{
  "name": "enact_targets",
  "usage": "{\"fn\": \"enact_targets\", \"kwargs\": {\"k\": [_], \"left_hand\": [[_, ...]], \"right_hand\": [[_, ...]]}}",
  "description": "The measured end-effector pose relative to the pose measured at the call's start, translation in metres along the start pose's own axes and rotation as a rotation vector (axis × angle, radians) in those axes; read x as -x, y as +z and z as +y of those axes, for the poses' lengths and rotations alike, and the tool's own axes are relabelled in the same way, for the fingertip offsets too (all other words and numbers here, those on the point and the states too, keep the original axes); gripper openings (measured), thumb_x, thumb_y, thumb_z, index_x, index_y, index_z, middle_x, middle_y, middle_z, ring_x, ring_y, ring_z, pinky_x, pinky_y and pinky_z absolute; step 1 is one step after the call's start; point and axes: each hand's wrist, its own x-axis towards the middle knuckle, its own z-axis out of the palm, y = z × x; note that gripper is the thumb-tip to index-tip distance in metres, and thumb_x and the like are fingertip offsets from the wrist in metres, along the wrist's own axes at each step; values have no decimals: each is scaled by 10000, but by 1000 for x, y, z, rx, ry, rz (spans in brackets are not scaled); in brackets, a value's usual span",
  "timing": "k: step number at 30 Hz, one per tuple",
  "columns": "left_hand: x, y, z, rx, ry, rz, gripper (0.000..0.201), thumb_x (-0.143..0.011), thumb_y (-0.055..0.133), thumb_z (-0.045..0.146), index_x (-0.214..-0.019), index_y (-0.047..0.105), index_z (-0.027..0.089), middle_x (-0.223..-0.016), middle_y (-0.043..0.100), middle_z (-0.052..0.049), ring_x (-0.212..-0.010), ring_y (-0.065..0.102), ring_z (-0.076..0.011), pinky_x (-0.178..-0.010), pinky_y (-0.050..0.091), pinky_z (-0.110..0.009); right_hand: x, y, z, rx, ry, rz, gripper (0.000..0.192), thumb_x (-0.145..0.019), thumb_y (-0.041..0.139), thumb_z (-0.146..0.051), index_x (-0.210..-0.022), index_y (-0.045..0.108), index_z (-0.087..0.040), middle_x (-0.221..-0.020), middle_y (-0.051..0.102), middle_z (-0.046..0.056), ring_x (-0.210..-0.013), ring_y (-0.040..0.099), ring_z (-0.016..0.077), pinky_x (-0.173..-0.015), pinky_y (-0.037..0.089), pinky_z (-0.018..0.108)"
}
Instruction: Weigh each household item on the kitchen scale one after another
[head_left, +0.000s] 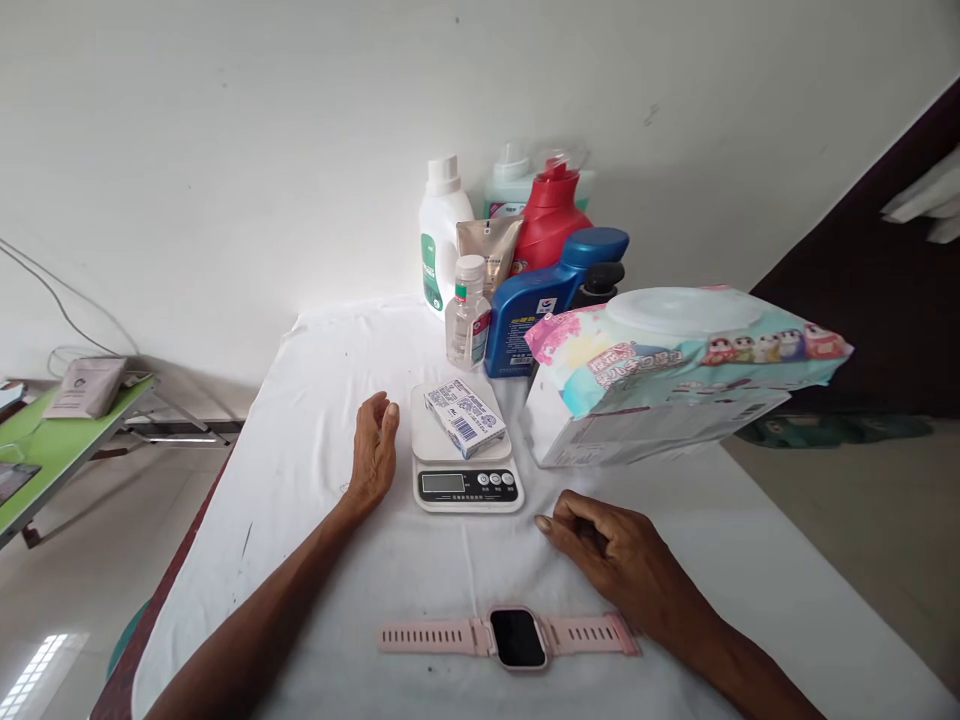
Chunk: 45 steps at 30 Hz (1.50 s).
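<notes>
A white kitchen scale [429, 440] stands on the cloth-covered table, its display dark. On its platform lies a small white box [465, 418] with blue print and a barcode, set at a slant. My left hand [373, 452] rests on its edge just left of the scale, fingers loosely out, thumb up, holding nothing. To the right and nearer me, my right hand [611, 548] lies with its fingers curled in and the thumb pointing at the scale; nothing shows in it. Close to that wrist is a pink-strapped smartwatch [517, 638], laid flat with its screen black.
Behind the scale stand a clear bottle [466, 325], a blue oil bottle [525, 315], a white detergent bottle [442, 225], a red bottle [553, 220] and a gold pouch [491, 250]. A wet wipes pack [675, 365] sits on a white box at right. A green table [82, 425] is leftward.
</notes>
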Motion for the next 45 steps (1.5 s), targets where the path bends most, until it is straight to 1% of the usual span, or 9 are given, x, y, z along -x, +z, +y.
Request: {"fn": "enact_targets", "kwargs": {"k": [6,11,19,24,28,32,36,40,45], "left_hand": [[5,3,-8,-3,29,-50,595,-1037,380,636,-1357,531,158,-1384,605,-182,-1276,595,-280,-1117,458,-492],[4,3,-9,-26,42,-54,557,-1043,386,613,-1327,551,164,-1375,617,-173,-1260,602,-275,-1106,467,-480],[2,4,-8,-66,65,-80,514,-1048,385,601,-1284,574,184,-1373,626,-149,-1250,607,-266,-1093,473,-458],[1,4,-7,-68,56,-84,512,-1050,377,607,-1271,582,193,-1360,630,-137,-1241,613,-264,-1086,467,-455],[0,4,-7,-94,71,-87,514,-1048,381,609,-1275,590,198,-1353,633,-132,-1240,603,-258,-1086,465,-444],[1,4,-7,-97,77,-94,525,-1044,381,619,-1277,589,197,-1354,630,-134,-1242,597,-259,-1086,460,-446],[2,3,-7,-91,67,-102,533,-1042,381,627,-1294,576,199,-1373,620,-140,-1260,591,-264,-1094,459,-461],[5,3,-6,-96,74,-114,573,-1030,406,645,-1368,525,197,-1435,572,-163,-1297,577,-287,-1107,458,-498],[14,2,10,-203,316,-161,692,-994,497,635,-1524,375,207,-1539,442,-195,-1444,435,-341,-1190,366,-584]], "right_hand": [[-7,-4,-25,-35,-59,-180,439,-994,512,-503,-678,389,-223,-614,418,-37,-570,362,116,-551,292,271],[-27,15,-36,-247,-138,-352,499,-963,561,-532,-639,345,-220,-602,334,-49,-578,312,105,-555,255,277],[-25,25,-21,-417,-186,-360,480,-950,616,-503,-652,373,-215,-601,329,-55,-567,308,96,-539,235,274],[-23,24,-21,-427,-210,-375,488,-936,631,-504,-646,365,-214,-592,361,-50,-559,325,95,-529,235,271],[-24,23,-20,-419,-216,-393,527,-955,594,-523,-626,320,-215,-573,317,-53,-547,293,88,-518,214,273],[-24,21,-20,-420,-199,-411,579,-920,650,-542,-603,294,-211,-559,270,-61,-538,251,76,-509,193,269],[-25,14,-20,-494,-100,-504,586,-874,706,-588,-583,377,-200,-516,378,-55,-488,317,66,-477,205,244],[-27,4,-19,-556,37,-663,569,-840,734,-625,-602,450,-194,-550,568,-4,-458,475,86,-452,316,210],[-27,-3,-20,-604,59,-744,551,-848,731,-621,-608,484,-191,-561,610,0,-423,494,78,-434,351,192]]}}
